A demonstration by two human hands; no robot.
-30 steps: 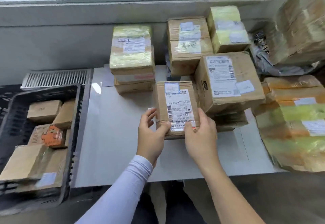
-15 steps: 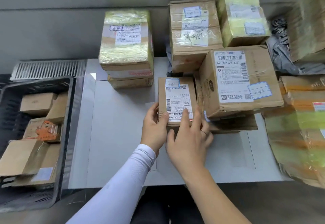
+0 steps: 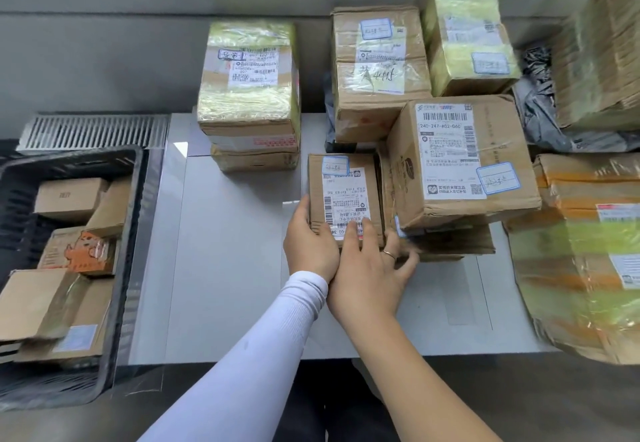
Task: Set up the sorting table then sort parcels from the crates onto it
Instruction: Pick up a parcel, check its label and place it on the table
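Note:
A small cardboard parcel with a white shipping label lies flat on the white sorting table, tight against the left side of a larger labelled box. My left hand grips the parcel's near-left corner, thumb on top. Over the parcel's near edge and label lies my right hand, its fingers straight and spread. To the left of the table stands the black crate holding several cardboard parcels.
On the table's far side stand a yellow-taped stack, a brown box and a yellow-wrapped box. Large wrapped parcels crowd the right edge, with a grey bag behind. A metal grille lies behind the crate.
The small parcel has gone from held up in both hands to lying on the table beside the large box. My right hand has shifted from its side onto its top.

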